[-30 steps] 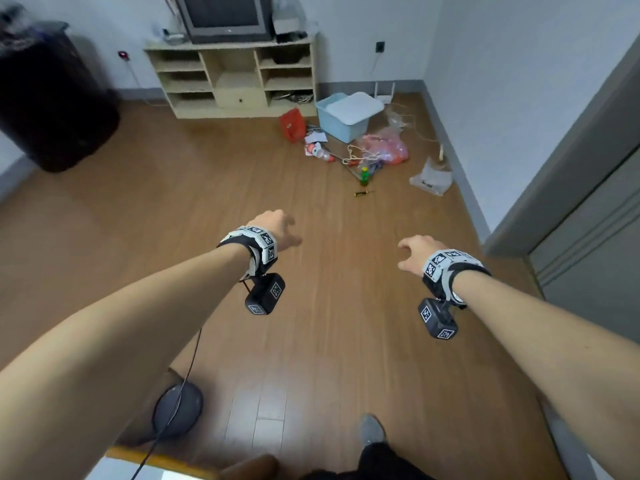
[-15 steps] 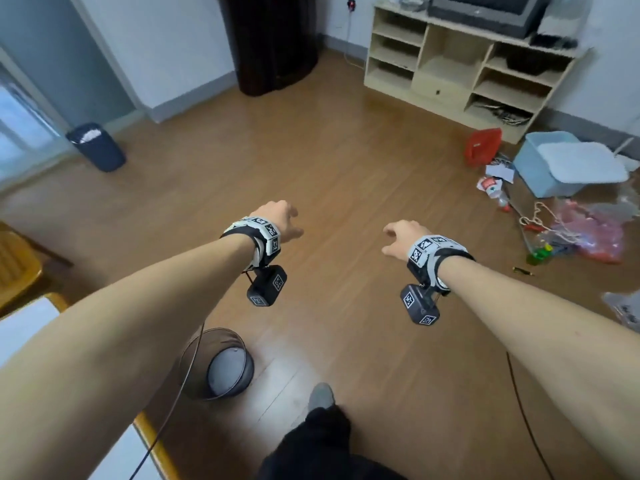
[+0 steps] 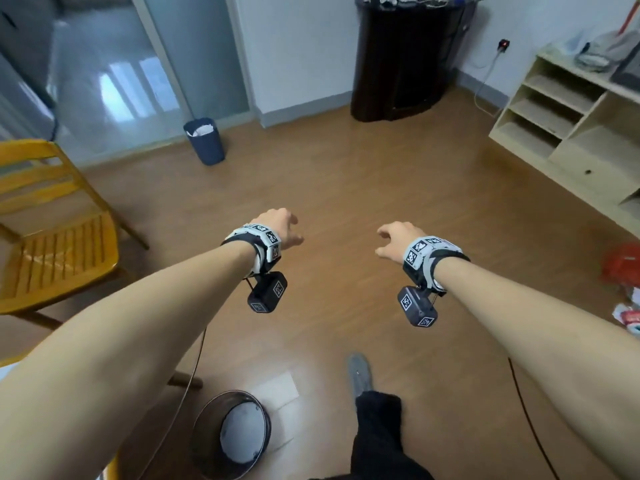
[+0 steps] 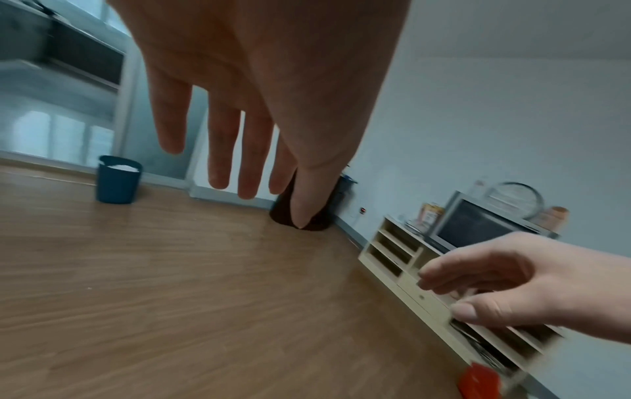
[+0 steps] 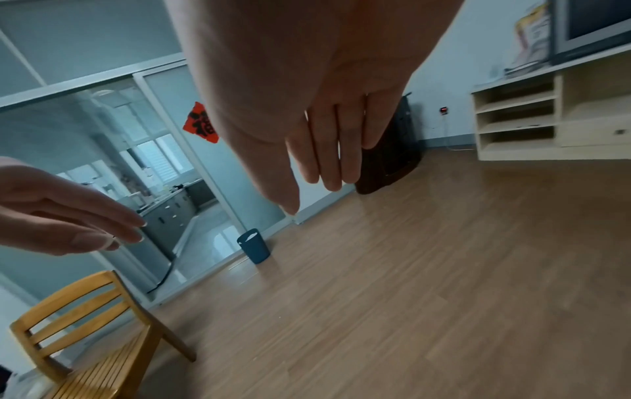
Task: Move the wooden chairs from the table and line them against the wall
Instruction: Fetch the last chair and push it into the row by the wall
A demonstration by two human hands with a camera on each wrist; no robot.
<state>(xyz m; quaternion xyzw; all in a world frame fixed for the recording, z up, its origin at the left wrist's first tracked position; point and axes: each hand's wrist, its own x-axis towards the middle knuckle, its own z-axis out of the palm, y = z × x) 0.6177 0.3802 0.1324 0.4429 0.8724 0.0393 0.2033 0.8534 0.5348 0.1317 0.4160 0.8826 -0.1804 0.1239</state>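
Observation:
A yellow wooden chair (image 3: 59, 237) with a slatted seat and back stands at the left edge of the head view; the right wrist view shows the same chair (image 5: 92, 337) at lower left. My left hand (image 3: 282, 225) reaches forward over bare floor, to the right of the chair and apart from it, fingers (image 4: 221, 151) straight and empty. My right hand (image 3: 393, 237) is held out beside it, fingers (image 5: 328, 151) relaxed, holding nothing.
A blue waste bin (image 3: 204, 142) stands by the glass sliding door (image 3: 114, 74). A dark cabinet (image 3: 401, 60) fills the far corner and a pale shelf unit (image 3: 568, 126) lines the right wall. A round metal bin (image 3: 232, 434) sits near my feet. Red clutter (image 3: 620, 268) lies at right.
My view has swung left: the shelf unit and floor clutter slid to the right, and the yellow chair, glass door and blue bin came into sight. Both hands stay out front, empty.

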